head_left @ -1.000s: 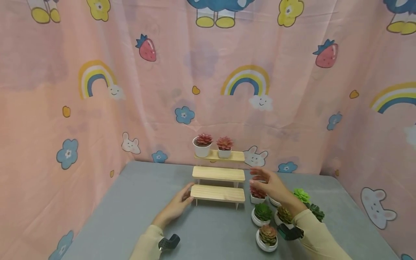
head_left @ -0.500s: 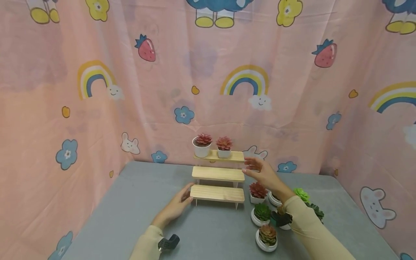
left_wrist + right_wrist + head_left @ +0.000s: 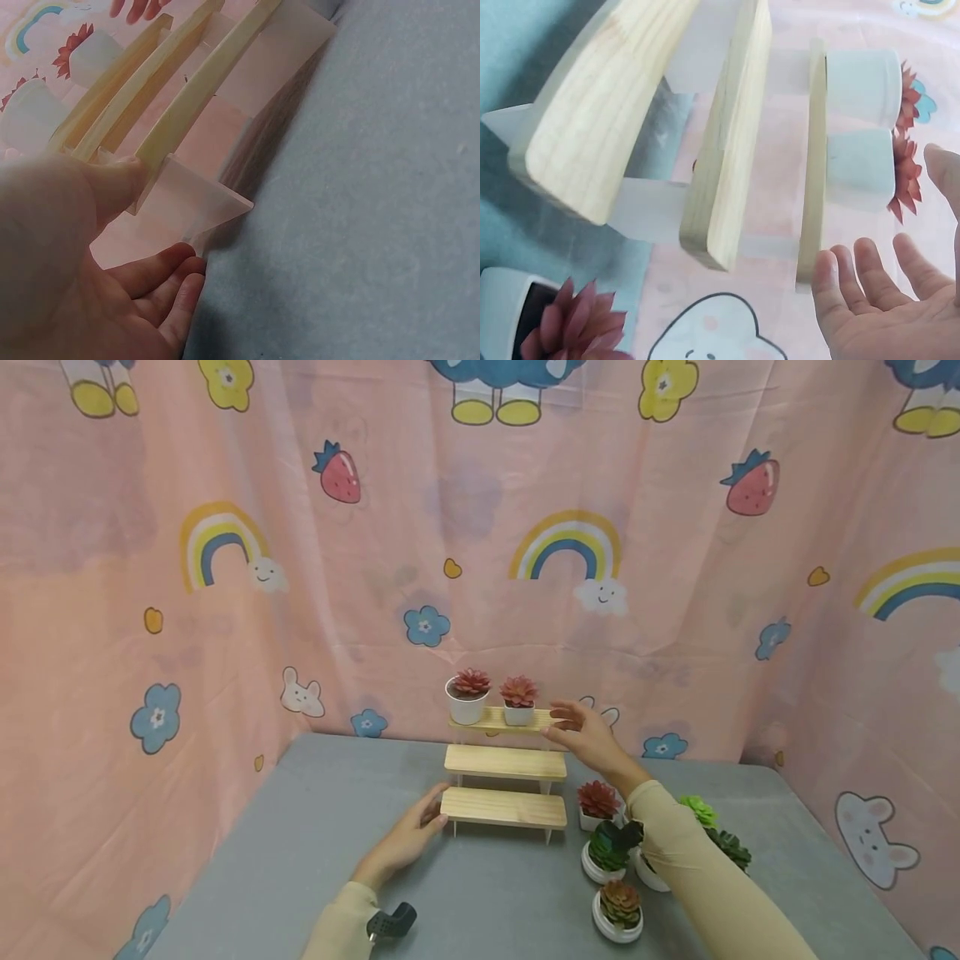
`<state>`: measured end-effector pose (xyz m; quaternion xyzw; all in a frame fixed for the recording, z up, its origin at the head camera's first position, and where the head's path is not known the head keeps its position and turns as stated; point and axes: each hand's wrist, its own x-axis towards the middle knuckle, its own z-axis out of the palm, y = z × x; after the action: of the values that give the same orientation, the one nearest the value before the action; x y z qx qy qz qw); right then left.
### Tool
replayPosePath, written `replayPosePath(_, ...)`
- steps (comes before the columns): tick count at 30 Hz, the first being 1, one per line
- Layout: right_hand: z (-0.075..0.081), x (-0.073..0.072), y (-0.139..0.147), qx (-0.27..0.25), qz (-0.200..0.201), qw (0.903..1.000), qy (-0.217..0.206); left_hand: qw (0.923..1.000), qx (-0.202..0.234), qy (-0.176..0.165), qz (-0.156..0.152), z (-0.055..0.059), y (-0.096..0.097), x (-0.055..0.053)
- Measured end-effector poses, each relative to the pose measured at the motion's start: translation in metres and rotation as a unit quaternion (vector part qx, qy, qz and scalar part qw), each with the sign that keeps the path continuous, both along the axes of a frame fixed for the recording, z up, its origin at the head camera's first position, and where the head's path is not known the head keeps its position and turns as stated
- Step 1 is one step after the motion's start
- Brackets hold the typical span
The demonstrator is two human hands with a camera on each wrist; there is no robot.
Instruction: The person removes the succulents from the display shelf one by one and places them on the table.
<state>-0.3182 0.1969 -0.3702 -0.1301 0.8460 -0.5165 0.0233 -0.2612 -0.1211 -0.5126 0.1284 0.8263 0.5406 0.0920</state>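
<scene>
A three-step wooden display stand [image 3: 504, 808] with translucent supports stands on the grey table. On its top board are two potted red succulents, one in a round white pot [image 3: 467, 703] and one in a square white pot [image 3: 519, 715]. My left hand [image 3: 403, 837] is at the stand's left side; its thumb touches the end of the lowest board, and the other visible fingers extend below it by a support [image 3: 199, 191]. At the right end of the top board is my right hand [image 3: 588, 739], fingers spread and holding nothing. Its fingertips are close to the board's end; contact is unclear.
Right of the stand stand a potted red succulent [image 3: 597, 802], a green one [image 3: 609, 852] and an orange-brown one [image 3: 620, 906]. A bright green plant [image 3: 697, 811] and a dark green one [image 3: 729, 849] show beyond my right forearm, which hides others. Behind hangs a pink printed curtain [image 3: 480, 543].
My right hand has moved up and left, from above the red succulent on the table to the top board's right end. My left hand and the stand have stayed put.
</scene>
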Motion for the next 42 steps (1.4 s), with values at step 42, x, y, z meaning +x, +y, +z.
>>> replayPosePath(42,-0.001,-0.040,-0.050,-0.007,-0.036,0.9993,-0.004,0.9999,0.001,-0.004,0.010,0.005,0.002,0.001)
